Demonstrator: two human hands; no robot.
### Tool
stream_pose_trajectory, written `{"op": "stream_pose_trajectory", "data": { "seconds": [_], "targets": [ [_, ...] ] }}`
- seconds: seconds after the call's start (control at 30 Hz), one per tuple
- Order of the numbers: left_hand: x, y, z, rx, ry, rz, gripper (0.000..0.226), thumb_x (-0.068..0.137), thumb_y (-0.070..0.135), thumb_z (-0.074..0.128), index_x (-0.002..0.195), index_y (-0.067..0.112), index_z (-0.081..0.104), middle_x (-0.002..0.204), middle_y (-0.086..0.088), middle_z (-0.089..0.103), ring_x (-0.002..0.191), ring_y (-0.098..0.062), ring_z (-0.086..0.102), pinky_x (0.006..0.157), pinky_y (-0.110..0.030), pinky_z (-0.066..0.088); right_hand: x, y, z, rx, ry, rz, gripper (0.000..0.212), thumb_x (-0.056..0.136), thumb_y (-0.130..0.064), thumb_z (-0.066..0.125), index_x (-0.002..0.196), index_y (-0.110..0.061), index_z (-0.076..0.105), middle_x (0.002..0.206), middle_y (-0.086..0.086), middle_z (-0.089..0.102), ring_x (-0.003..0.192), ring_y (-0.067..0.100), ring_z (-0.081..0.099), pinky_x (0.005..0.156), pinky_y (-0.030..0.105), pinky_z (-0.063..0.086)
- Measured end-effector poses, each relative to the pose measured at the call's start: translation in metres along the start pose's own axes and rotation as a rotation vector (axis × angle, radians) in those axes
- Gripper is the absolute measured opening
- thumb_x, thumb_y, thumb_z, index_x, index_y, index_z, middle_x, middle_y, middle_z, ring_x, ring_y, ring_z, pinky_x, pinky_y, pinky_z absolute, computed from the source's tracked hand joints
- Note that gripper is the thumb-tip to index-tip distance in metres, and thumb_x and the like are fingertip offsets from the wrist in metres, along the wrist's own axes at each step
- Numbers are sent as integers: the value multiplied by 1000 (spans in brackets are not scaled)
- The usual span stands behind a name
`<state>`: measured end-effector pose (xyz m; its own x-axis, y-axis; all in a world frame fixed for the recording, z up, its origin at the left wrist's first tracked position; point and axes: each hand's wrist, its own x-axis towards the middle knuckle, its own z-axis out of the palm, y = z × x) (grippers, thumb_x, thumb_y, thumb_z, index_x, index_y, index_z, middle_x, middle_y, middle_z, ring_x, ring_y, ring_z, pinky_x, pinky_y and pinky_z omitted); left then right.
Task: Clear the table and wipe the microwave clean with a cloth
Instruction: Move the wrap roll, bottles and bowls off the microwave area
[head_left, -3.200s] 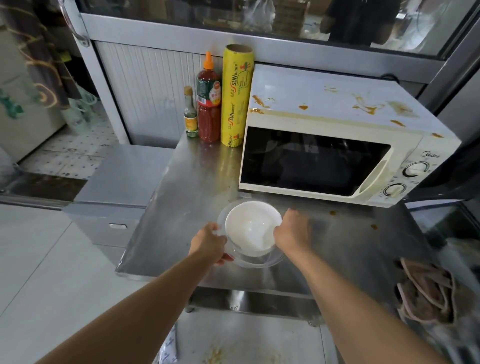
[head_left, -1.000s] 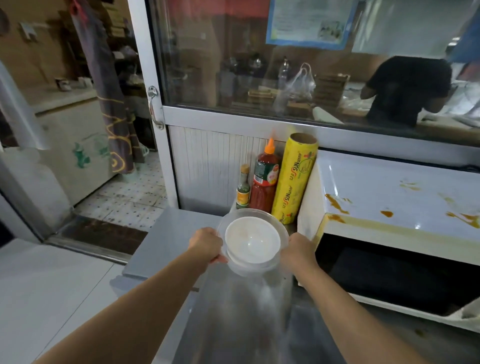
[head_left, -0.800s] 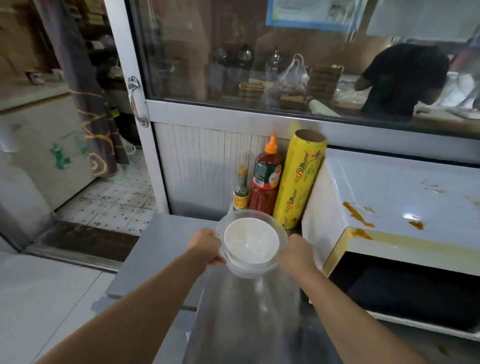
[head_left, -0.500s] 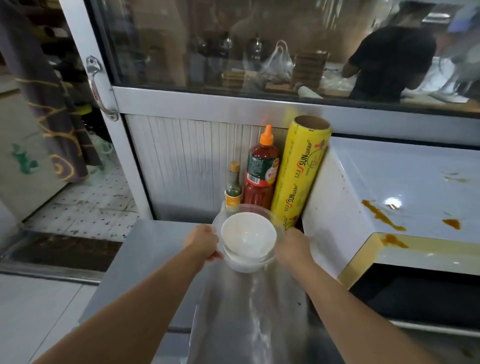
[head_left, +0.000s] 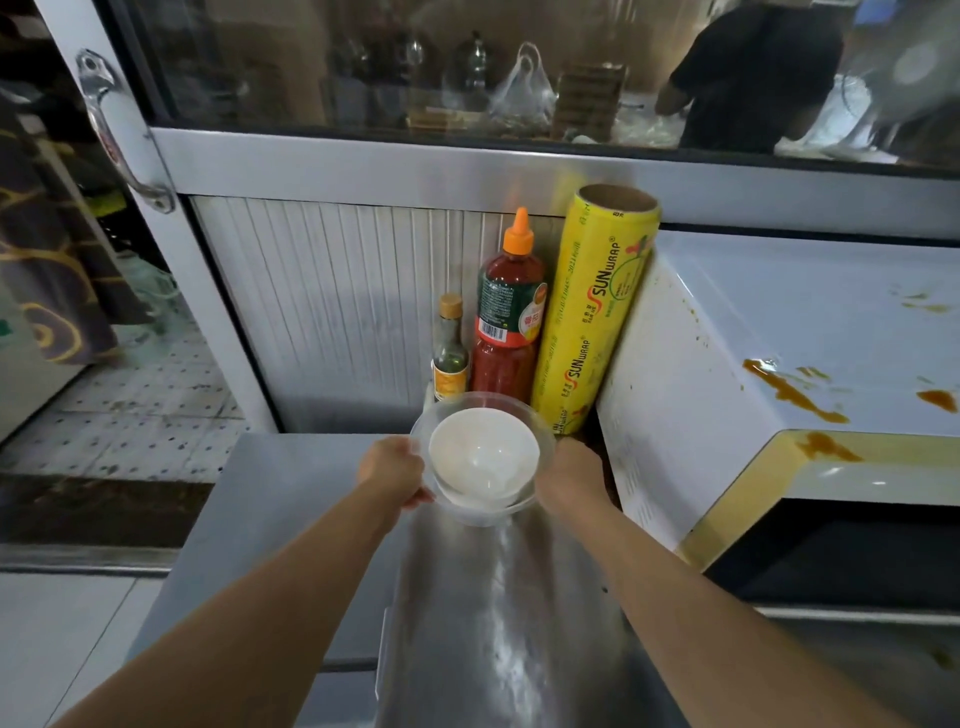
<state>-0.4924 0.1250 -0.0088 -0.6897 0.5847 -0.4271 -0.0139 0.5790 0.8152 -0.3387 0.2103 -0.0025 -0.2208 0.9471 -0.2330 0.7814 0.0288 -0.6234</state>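
1. Head view: the left hand (head_left: 390, 470) and the right hand (head_left: 571, 475) hold a clear plastic bowl (head_left: 540, 434) between them, one on each side of its rim; a white bowl (head_left: 483, 449) sits nested inside it.
2. The left grip curls round the clear bowl's left edge, with the fingers under it. The right grip clasps the right edge; its fingers are hidden behind the bowl.
3. The bowls are at the far left corner of the steel table (head_left: 498, 613); I cannot tell whether they touch it.
4. Just behind them stand a small glass bottle (head_left: 450, 353), a red sauce bottle with an orange nozzle (head_left: 509, 317) and a yellow roll of cling wrap (head_left: 597, 317), the roll leaning against the microwave (head_left: 675, 415).
5. The white microwave stands on the table to the right, its top smeared with orange-brown sauce stains (head_left: 789, 389).
6. A glass-fronted cabinet (head_left: 363, 161) rises behind the table.
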Motion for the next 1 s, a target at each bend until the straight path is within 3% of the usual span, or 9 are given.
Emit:
{"op": "stream_pose_trajectory", "data": {
  "seconds": [0.2, 0.3, 0.5, 0.63, 0.77, 0.9, 1.0],
  "targets": [
    [8, 0, 3, 9, 6, -5, 21, 96, 9, 47, 114, 10, 57, 91, -12, 62, 72, -24, 62, 68, -32, 54, -2, -3, 0, -4, -14, 1, 34, 90, -11, 52, 124, -7, 53, 124, 10, 57, 109, 27, 55, 74, 24, 37],
    [7, -1, 3, 0, 4, -19, 24, 95, 8, 47, 118, 10, 55, 85, -8, 60, 71, -22, 61, 67, -33, 53, -4, -5, -3, -3, -40, 4, 36, 89, -10, 53, 125, -7, 51, 127, 11, 55, 112, 27, 54, 74, 24, 36],
    [-10, -1, -1, -36, -17, -79, 56, 90, 12, 60, 140, 16, 35, 113, -9, 52, 93, -26, 60, 72, -34, 51, -24, -3, -13, 52, -53, -21, 50, 80, -14, 62, 126, -9, 42, 123, 10, 49, 93, 21, 46, 74, 27, 40],
    [-32, 6, -4, -9, -14, -69, 58, 89, 21, 62, 139, 17, 32, 129, -11, 49, 105, -28, 54, 79, -38, 48, -39, -1, -32, 3, -73, -28, 65, 79, -22, 64, 134, -8, 34, 130, 13, 45, 110, 29, 52, 89, 38, 50],
    [-59, 13, -6, -25, -20, -43, 61, 87, 21, 65, 138, 14, 32, 133, -12, 45, 108, -28, 49, 87, -41, 45, -59, -7, -57, 30, -126, -44, 85, 78, -25, 70, 145, -10, 20, 145, 11, 33, 129, 29, 41, 100, 36, 42],
    [-92, 24, -11, 30, -18, 7, 67, 86, 23, 66, 141, 12, 29, 140, -11, 42, 121, -31, 46, 94, -41, 43, -82, -16, -80, 56, -129, -87, 93, 77, -26, 74, 148, -13, 16, 149, 8, 29, 133, 27, 37, 100, 33, 39],
    [-123, 30, -11, 86, -11, 51, 66, 85, 24, 67, 140, 12, 32, 137, -10, 45, 114, -26, 50, 90, -37, 46, -104, -19, -97, 56, -125, -118, 91, 79, -28, 72, 148, -15, 15, 146, 9, 31, 130, 27, 40, 94, 32, 42]
  ]
}}
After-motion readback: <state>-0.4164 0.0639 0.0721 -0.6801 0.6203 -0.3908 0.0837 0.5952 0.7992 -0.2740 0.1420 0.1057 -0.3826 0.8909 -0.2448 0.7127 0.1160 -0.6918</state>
